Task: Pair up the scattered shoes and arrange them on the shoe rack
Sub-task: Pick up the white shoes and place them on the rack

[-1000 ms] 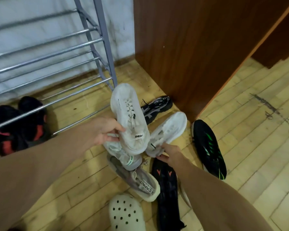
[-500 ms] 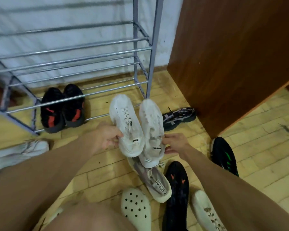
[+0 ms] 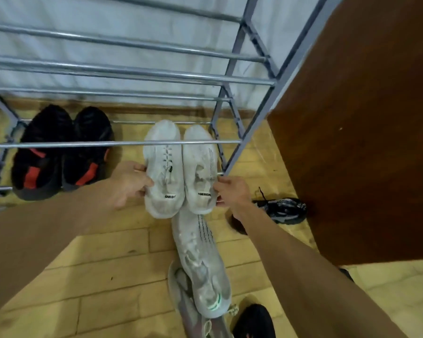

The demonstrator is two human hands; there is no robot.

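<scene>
Two white sneakers are held side by side, toes pointed into the lowest tier of the metal shoe rack (image 3: 254, 98). The left white sneaker (image 3: 163, 172) is gripped at its outer edge by the left hand (image 3: 130, 184), whose fingers (image 3: 144, 189) are clamped on the shoe's side. The right white sneaker (image 3: 199, 169) is pinched at its outer edge by the right hand (image 3: 232, 193), with the fingers (image 3: 221, 179) closed on it. The two shoes are pressed against each other along their inner sides, and their toes are passed beneath a front rail of the rack; whether the soles are resting on the lowest bars cannot be told.

A black pair with red patches (image 3: 59, 154) is set on the same lowest tier, to the left of the white pair and apart from it.

On the wooden floor (image 3: 108, 276), a pale grey sneaker with a green heel mark (image 3: 200, 262) is seen just behind the held pair, lying partly over another greyish shoe (image 3: 191, 311). A black and white patterned shoe (image 3: 281, 209) is seen beside the brown wooden cabinet (image 3: 364, 130), and part of a black shoe (image 3: 254, 320) is seen at the lower edge.
</scene>
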